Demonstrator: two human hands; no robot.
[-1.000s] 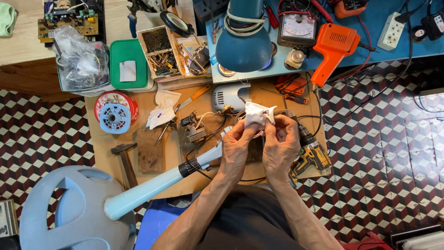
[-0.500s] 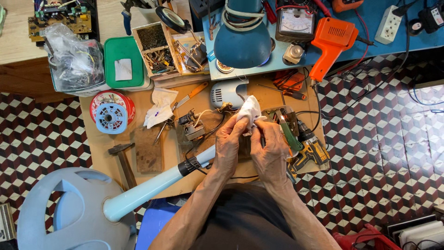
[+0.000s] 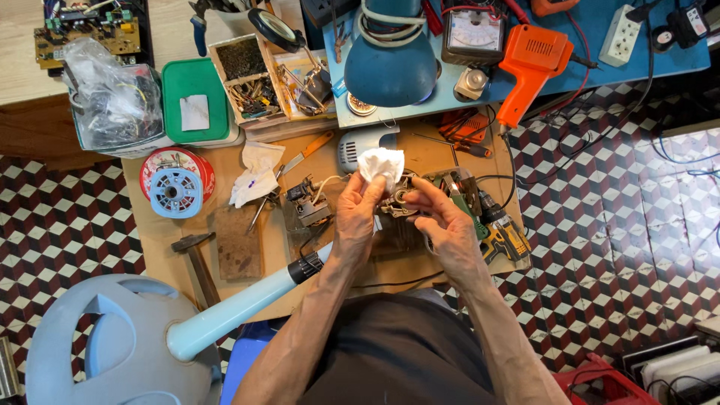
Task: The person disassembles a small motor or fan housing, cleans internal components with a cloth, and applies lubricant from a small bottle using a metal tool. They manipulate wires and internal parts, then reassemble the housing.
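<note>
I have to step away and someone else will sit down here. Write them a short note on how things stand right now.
Left hand holds a white cloth against a small metal motor part.
Right hand steadies that part from the other side, above the low wooden board.
The fan stand lies across the board; a second small motor sits beside the hands.
The wiping is under way; I cannot tell how clean the part is.

Your left hand pinched a white cloth against a small metal motor part that your right hand gripped, above the desk, drill just right.
</note>
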